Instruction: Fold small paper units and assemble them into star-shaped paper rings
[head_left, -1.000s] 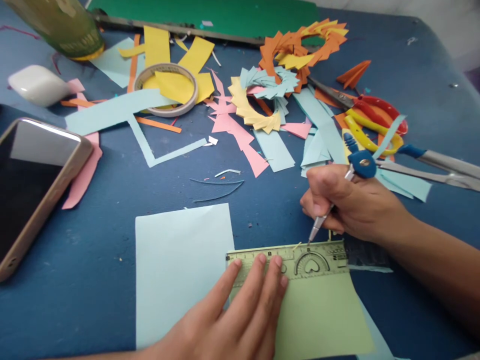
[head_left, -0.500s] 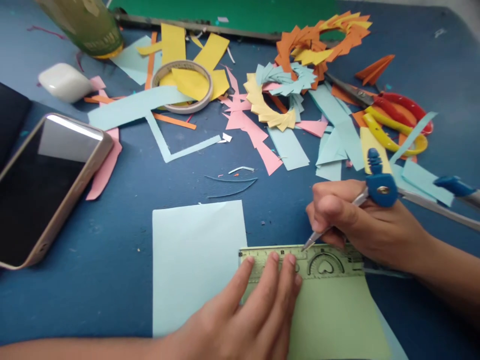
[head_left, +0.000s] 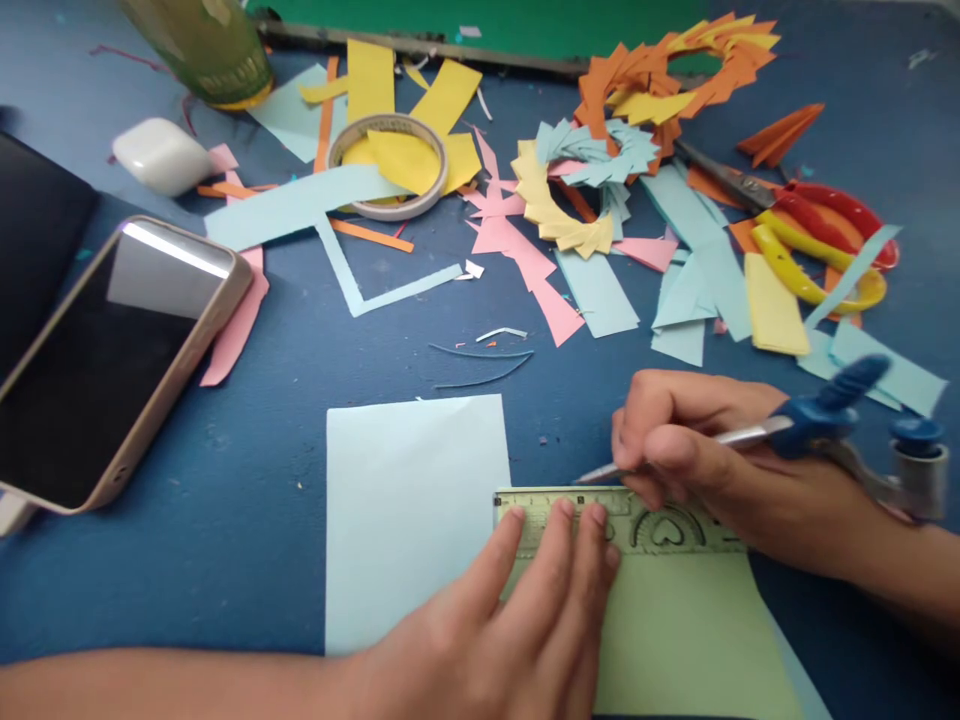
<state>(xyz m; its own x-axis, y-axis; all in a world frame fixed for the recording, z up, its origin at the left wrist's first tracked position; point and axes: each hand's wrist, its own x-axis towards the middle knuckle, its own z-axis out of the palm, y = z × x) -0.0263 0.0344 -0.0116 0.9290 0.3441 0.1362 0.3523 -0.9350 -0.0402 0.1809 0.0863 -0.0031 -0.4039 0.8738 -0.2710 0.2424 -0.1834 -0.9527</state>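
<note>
My left hand (head_left: 517, 620) lies with fingers stretched out and pressed on a clear ruler (head_left: 697, 528). Beneath the ruler is a light green paper (head_left: 675, 630), the ruler lying along its top edge. A pale blue sheet (head_left: 412, 500) sits at the left, its right part passing under my hand and the green paper. My right hand (head_left: 712, 465) is closed around a drawing compass (head_left: 814, 425) with blue plastic parts. The compass is tilted low, its metal point by the ruler's upper edge near the 5 mark; whether it touches the paper I cannot tell.
A phone (head_left: 112, 370) and a white case (head_left: 161, 157) are on the left, below a bottle (head_left: 202, 50). Behind lie a tape roll (head_left: 442, 185), folded paper rings (head_left: 592, 235), paper scraps (head_left: 600, 295) and red-yellow scissors (head_left: 832, 215).
The compass has tipped lower toward the right, and its point has moved left along the ruler's upper edge. My left hand still presses the ruler. The whole view has shifted slightly.
</note>
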